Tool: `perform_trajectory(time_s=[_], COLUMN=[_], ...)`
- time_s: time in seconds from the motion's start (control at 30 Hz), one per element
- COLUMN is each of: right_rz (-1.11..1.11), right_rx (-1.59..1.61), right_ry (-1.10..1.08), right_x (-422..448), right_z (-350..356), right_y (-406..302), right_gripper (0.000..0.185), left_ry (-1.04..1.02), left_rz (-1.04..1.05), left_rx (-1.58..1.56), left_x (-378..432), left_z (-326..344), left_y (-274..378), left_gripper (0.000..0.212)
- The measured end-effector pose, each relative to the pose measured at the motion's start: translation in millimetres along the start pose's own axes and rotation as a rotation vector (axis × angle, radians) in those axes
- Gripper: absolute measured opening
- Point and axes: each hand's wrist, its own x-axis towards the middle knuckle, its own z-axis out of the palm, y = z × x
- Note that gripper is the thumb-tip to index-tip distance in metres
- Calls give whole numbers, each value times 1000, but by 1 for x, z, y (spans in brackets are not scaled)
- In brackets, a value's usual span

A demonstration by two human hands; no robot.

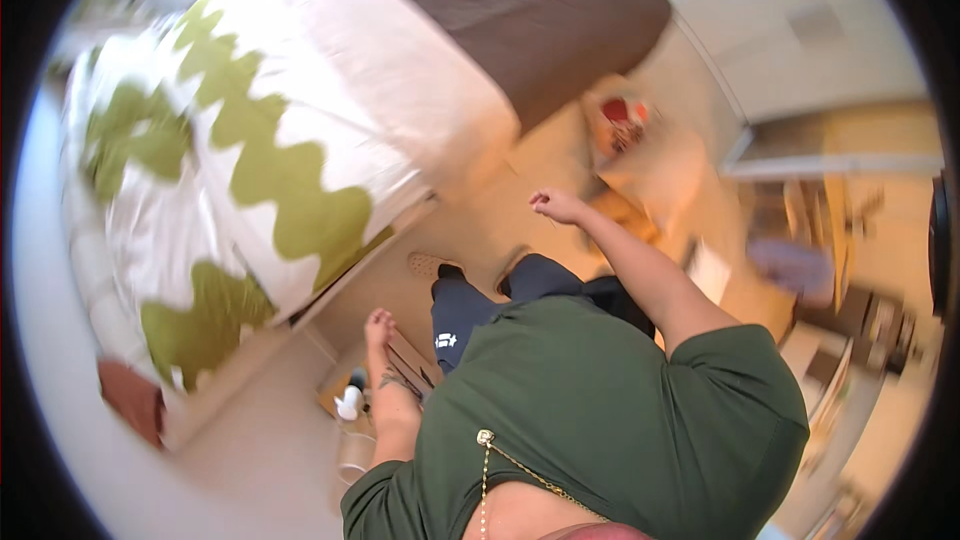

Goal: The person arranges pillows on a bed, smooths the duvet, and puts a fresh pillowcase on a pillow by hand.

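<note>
My left hand hangs low at my left side, its fingers loosely curled, near the side of a bed. Out in front at my right, my right hand is raised above the floor with its fingers curled in; whether something thin is in it cannot be told. Left of both hands lies a white bed cover with wavy green shapes. A dark brown bed sheet spreads beyond it at the top. Below my hands show my blue trousers and a beige clog.
An open bag or box with red items stands blurred on the floor at the right. A small side table with a white bottle is behind my left arm. Shelving with a purple cloth stands at the far right.
</note>
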Motion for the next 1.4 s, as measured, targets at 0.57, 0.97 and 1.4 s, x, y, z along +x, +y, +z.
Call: perform_trajectory(time_s=[0.57, 0.97, 1.4], right_rz=[781, 97, 434], right_rx=[344, 211, 377], right_ry=[37, -81, 188], right_x=[-180, 195, 237], right_z=[29, 321, 397], right_y=[248, -12, -26], right_gripper=[14, 29, 29], left_ry=[514, 830, 1240], left_rz=[-67, 79, 340], left_rx=[640, -297, 416], left_x=[38, 156, 191], left_z=[4, -200, -272], left_y=[67, 67, 0], left_gripper=[18, 56, 34])
